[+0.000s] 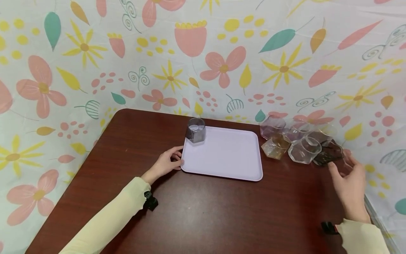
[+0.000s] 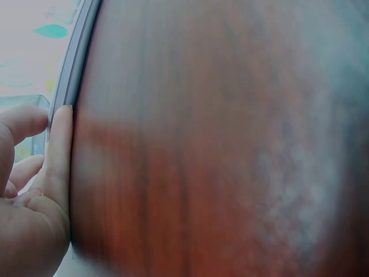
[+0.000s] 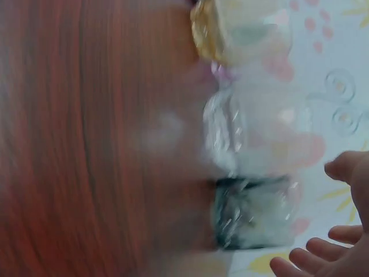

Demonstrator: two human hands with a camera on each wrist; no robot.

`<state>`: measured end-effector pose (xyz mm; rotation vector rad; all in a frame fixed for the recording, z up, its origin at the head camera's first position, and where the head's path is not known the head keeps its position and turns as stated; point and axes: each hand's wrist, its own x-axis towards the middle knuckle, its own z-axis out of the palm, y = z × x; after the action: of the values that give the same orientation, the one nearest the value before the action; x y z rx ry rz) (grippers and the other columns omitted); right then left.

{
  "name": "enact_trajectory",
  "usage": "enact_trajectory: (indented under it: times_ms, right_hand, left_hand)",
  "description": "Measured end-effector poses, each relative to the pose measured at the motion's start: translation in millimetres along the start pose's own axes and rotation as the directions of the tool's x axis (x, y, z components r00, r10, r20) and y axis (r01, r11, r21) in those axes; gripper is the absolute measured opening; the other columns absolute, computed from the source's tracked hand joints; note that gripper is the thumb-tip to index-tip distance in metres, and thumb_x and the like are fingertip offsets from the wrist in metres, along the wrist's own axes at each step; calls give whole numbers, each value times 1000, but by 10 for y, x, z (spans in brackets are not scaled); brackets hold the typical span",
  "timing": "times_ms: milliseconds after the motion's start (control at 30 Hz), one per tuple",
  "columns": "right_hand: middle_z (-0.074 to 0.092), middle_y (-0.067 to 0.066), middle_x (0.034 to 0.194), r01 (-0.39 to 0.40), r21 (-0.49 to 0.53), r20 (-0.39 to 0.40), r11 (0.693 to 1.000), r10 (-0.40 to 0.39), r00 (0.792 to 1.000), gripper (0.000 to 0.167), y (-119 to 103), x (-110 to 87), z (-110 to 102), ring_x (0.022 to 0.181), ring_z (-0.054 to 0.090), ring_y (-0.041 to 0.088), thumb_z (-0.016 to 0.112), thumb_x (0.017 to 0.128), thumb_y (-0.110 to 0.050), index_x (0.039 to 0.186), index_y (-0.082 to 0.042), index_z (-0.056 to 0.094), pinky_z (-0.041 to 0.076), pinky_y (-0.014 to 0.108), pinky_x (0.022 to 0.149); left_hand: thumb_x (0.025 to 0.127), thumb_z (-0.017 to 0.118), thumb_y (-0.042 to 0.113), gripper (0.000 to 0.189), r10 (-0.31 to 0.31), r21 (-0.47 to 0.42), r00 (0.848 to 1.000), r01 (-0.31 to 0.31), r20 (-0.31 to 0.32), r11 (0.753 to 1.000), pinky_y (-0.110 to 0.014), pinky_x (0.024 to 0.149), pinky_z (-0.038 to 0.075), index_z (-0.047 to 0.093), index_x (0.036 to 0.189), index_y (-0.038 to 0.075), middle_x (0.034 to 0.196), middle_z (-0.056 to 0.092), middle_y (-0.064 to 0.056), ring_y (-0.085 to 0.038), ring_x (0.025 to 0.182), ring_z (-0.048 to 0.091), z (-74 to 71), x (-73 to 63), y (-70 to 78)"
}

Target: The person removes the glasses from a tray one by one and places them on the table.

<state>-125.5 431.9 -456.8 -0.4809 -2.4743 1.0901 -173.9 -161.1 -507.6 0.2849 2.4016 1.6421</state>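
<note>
My left hand (image 1: pixel 166 160) is at the left edge of a pale lilac tray (image 1: pixel 225 153), thumb and fingertips touching its rim (image 2: pixel 75 52). A smoky grey glass (image 1: pixel 196 132) stands upright at the tray's far left corner. At the right, my right hand (image 1: pixel 350 180) reaches beside a dark grey glass (image 1: pixel 330 153), thumb and fingers spread. In the right wrist view a gap shows between those fingers (image 3: pixel 308 259) and the dark glass (image 3: pixel 253 213). Left of it stand a clear glass (image 1: pixel 304 150) and an amber glass (image 1: pixel 276 146).
Behind the front glasses are a purple glass (image 1: pixel 272 127) and several more see-through ones, overlapping in the head view. The brown wooden table (image 1: pixel 203 215) meets a flower-printed cloth (image 1: pixel 222 70) at its far side. A black wrist strap (image 1: pixel 150 201) sits at the left sleeve.
</note>
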Motion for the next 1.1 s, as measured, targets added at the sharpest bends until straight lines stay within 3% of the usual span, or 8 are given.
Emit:
enact_trajectory:
  times_ms: [167,267,333,500,667,767,933,1100]
  right_hand:
    - [55,5,135,146,30,-128,989,-141,982,54,-336,-272,69,102,50,-11,65,98,-16,150,-7,53,42,1,82]
    - [52,-7,128,218,65,-138,974,-208,968,51,-555,-391,170,101,48,-14,66,97,-13,146,-2,55,43,1,85]
    - [55,-4,128,267,92,-121,959,-255,959,50,-710,-446,254,103,49,-14,67,97,-9,145,-1,56,44,1,86]
    - [58,20,136,374,129,0,918,-377,926,52,-1068,-529,508,106,51,-14,70,95,-5,145,0,56,42,-1,85]
    - [56,25,136,454,181,136,872,-480,867,53,-1325,-518,808,123,55,21,70,97,-8,146,3,53,40,3,93]
    - [55,26,138,474,188,207,860,-507,837,55,-1435,-493,1007,124,53,38,70,99,-13,147,3,51,48,20,95]
    - [50,26,144,460,238,318,855,-516,795,59,-1601,-476,1304,128,52,41,69,101,-18,150,4,46,52,58,101]
    - [49,25,147,455,291,367,842,-537,760,61,-1784,-475,1549,135,49,41,70,100,-19,150,4,46,53,58,103]
  left_hand:
    - [95,70,-2,62,6,-16,1000,-6,-8,1000,-34,72,67,48,152,-1,120,60,-24,-34,107,63,13,-10,16]
    - [95,70,-2,62,5,-16,1000,-5,-7,1000,-34,72,67,48,152,-2,121,60,-24,-34,107,63,16,-14,25]
    - [95,70,-2,62,3,-12,1000,-3,-8,1000,-34,71,67,48,152,-1,120,60,-24,-34,107,63,16,-18,33]
    - [94,70,-2,61,-7,-4,1000,7,-15,1000,-34,71,67,50,152,0,119,61,-23,-33,106,64,14,-27,49]
    - [95,70,-2,62,-5,-8,1000,5,-11,1000,-35,72,67,48,153,-1,121,61,-24,-35,108,63,19,-24,43]
    - [95,70,-2,62,-9,-5,1000,9,-11,1000,-35,72,67,47,153,-2,121,60,-24,-35,108,63,26,-16,33]
    - [95,68,-4,61,-10,11,1000,10,-19,1000,-37,72,67,47,152,-4,120,60,-25,-36,108,63,38,-10,45]
    - [95,67,-5,59,-8,10,1000,8,-6,1000,-40,74,67,47,151,-6,120,59,-27,-37,108,62,17,-65,170]
